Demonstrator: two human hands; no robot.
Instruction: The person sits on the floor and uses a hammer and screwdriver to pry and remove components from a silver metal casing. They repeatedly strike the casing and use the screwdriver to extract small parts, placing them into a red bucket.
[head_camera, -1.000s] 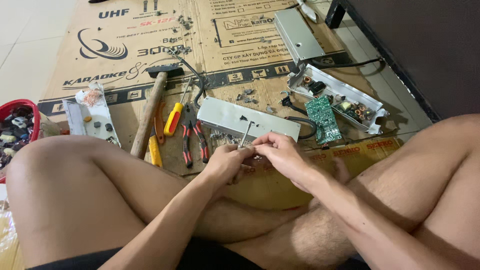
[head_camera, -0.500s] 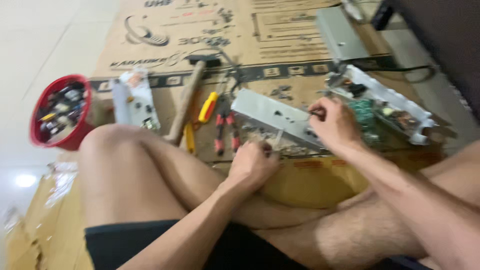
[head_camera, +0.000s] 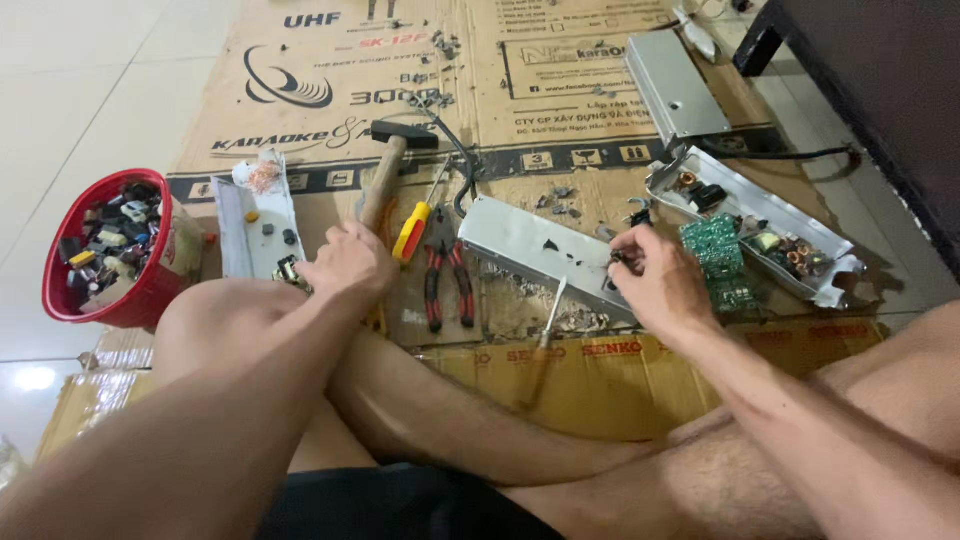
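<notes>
Left hand: the left hand (head_camera: 347, 265) is curled over the left knee, knuckles up, fingers folded in around something small and dark at its tip; what it grips cannot be told; it lies just beside the grey metal tray (head_camera: 250, 215) and near the wooden-handled hammer (head_camera: 385, 165)

Right hand: the right hand (head_camera: 655, 283) pinches a small dark part (head_camera: 617, 260) between thumb and fingertips, a narrow grip, right at the near end of the long silver metal cover (head_camera: 535, 245)

Cardboard sheet: the cardboard sheet (head_camera: 330, 60) carries everything; the silver cover lies slantwise at its middle; a screwdriver with a wooden handle (head_camera: 545, 345) rests at its near edge

Tools: red-handled pliers (head_camera: 447, 280) and a yellow-and-red screwdriver (head_camera: 415, 225) lie between the two hands

Right edge: an open metal casing (head_camera: 760, 225) holds coils and parts; a green circuit board (head_camera: 722, 255) lies against it, just beside the right hand

Far right corner: a flat grey metal lid (head_camera: 675, 85)

Left edge: a red bowl (head_camera: 105, 250) filled with small components stands off the sheet, on the floor
</notes>
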